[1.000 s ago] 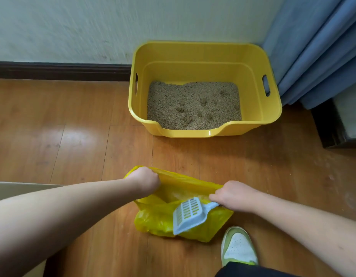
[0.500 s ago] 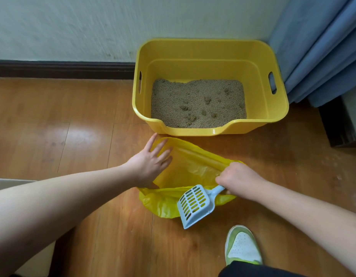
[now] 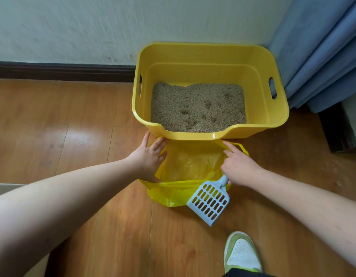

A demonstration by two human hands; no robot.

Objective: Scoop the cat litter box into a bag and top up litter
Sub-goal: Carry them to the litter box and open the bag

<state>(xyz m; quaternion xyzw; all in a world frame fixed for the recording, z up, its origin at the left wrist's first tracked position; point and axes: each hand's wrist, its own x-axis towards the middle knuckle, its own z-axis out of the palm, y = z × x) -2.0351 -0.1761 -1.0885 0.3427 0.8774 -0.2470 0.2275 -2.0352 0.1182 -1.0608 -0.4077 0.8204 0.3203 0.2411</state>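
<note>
Soft, even light fills the scene, bright without harsh shadows. A pale glare patch sits on the wooden floor [image 3: 81,136] at left. The wall [image 3: 93,27] shows streaky motion blur. Wide-angle distortion bends the baseboard [image 3: 53,70] and stretches both forearms near the edges.

Pretty clearly a home, some room corner; a wood-look laminate floor [image 3: 73,148] is met by a dark skirting board [image 3: 63,70] under a white textured wall [image 3: 93,27]; blue curtains [image 3: 323,56] are hung at the right; a yellow litter box [image 3: 211,56] is parked against the wall.
</note>
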